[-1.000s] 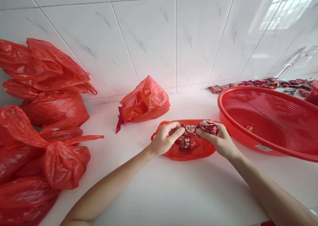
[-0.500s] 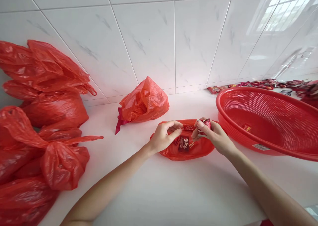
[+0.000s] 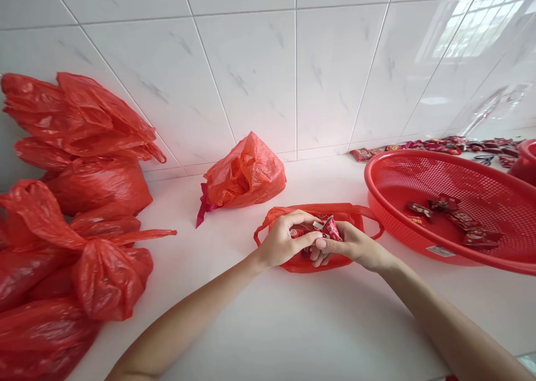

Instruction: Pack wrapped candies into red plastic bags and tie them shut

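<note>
My left hand (image 3: pixel 288 240) and my right hand (image 3: pixel 355 246) meet over an open red plastic bag (image 3: pixel 318 266) on the counter. Small shiny red snack packets (image 3: pixel 331 228) stick up between them, gripped in my right hand. The curled fingers and thumb of my left hand close on the near end of these packets; how many there are is hidden. More dark red packets lie inside the bag, partly covered by my hands. The bag's two handle loops spread out left and right.
To the right stands a red perforated basket (image 3: pixel 402 224) with several snack packets (image 3: pixel 463 220) in it. Scattered packets (image 3: pixel 444 145) and blue-handled scissors (image 3: pixel 483 159) lie behind it. Another red bag (image 3: pixel 247 171) leans by the tiled wall. Filled red bags (image 3: pixel 100 185) pile up at left.
My right hand has moved left and down with its packets, and my left hand has come right to meet it. Several packets now lie in the basket, where one showed before.
</note>
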The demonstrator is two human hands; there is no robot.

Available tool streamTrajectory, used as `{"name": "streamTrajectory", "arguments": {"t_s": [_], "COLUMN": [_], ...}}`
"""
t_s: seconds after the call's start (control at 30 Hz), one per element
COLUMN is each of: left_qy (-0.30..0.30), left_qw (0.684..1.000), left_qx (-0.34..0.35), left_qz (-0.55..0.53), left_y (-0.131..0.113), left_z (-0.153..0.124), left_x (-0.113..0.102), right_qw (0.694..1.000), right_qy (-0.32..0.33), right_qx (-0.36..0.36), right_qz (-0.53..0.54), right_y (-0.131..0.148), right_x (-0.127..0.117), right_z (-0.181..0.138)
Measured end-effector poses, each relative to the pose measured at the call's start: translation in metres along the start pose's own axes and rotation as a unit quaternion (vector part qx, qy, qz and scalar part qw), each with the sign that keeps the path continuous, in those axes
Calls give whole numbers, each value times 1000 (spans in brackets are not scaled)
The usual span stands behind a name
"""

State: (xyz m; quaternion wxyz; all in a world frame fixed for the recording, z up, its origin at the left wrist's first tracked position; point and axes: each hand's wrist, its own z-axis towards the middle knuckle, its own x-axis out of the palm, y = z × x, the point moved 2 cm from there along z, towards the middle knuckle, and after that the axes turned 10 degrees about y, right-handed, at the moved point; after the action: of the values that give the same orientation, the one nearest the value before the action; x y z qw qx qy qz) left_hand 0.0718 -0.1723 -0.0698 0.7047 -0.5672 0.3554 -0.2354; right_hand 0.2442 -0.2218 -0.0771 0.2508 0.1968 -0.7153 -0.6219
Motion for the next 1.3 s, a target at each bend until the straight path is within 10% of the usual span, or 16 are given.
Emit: {"name": "streamTrajectory", "arguments": {"t_s": [0.63,0.93,1.13,1.3], "left_qy": [6,9,-98,-57], "left_qw": [997,988,981,977], "left_qx": [16,-44,-67,-117], "left_qz": [69,-147,-154,-168], "left_y": [-9,-3,3,5], "left_z": [-2,0,-1,-4], "left_x": [-7,5,-15,-18], "right_qw": [998,997,984,907], "right_qy": [57,56,-78,-238], "right_qx": [15,-9,-56,-77], "right_qz": [-15,-54,-153,-339], "right_y": [0,2,14,10], "right_x": [1,3,-1,-5], "right_z": [-5,-4,-10,-8]}}
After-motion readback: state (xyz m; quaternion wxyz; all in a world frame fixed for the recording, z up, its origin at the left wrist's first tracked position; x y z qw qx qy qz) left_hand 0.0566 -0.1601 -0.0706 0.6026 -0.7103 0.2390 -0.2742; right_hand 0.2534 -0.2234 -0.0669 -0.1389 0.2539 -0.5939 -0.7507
